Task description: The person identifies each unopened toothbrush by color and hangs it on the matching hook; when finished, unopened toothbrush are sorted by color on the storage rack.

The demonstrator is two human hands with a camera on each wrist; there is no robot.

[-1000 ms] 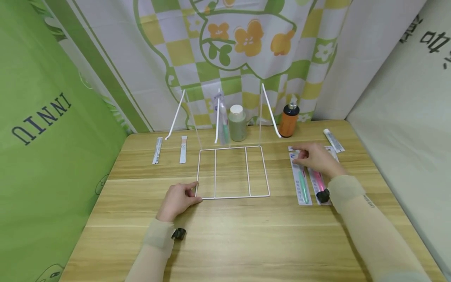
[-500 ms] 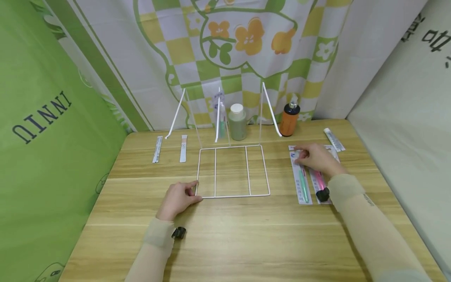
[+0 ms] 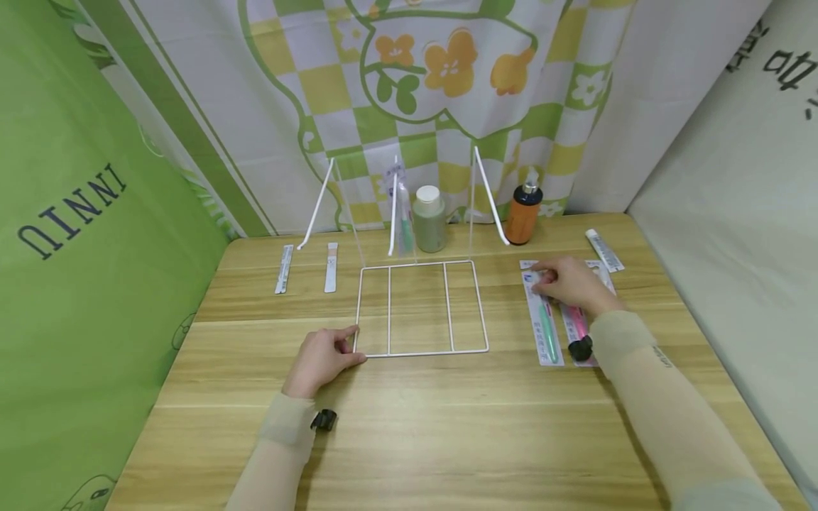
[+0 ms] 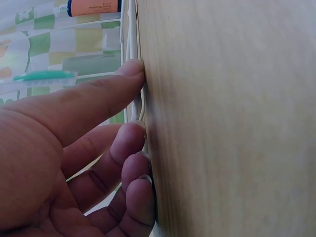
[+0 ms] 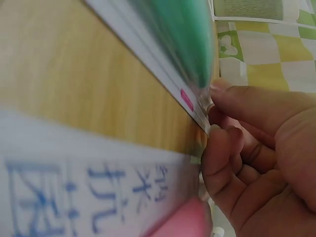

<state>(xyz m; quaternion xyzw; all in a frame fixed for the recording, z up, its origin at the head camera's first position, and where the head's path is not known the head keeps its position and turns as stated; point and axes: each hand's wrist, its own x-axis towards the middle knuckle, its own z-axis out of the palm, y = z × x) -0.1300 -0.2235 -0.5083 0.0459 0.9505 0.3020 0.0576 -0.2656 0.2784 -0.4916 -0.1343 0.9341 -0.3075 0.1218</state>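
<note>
In the head view my left hand point(image 3: 322, 360) is at the near left corner of a white wire rack point(image 3: 422, 353). Thumb and fingertips hold that corner, low against the wood, as the left wrist view also shows. My right hand point(image 3: 571, 282) pinches the upper part of a packaged green toothbrush point(image 3: 546, 328), which lies on the table at the right. Partly under that hand and wrist lies a packaged pink toothbrush point(image 3: 578, 321). Another packaged toothbrush point(image 3: 404, 213) stands upright behind the rack's middle arm.
A grey-green bottle with a white cap point(image 3: 429, 226) and an orange pump bottle point(image 3: 522, 216) stand at the back. A small white tube point(image 3: 604, 251) lies far right. Two slim white packets point(image 3: 284, 268) lie left of the rack on the wooden table point(image 3: 409, 433).
The whole head view has shifted very slightly. Both hands keep their holds, and the rack and toothbrush packs stay in place.
</note>
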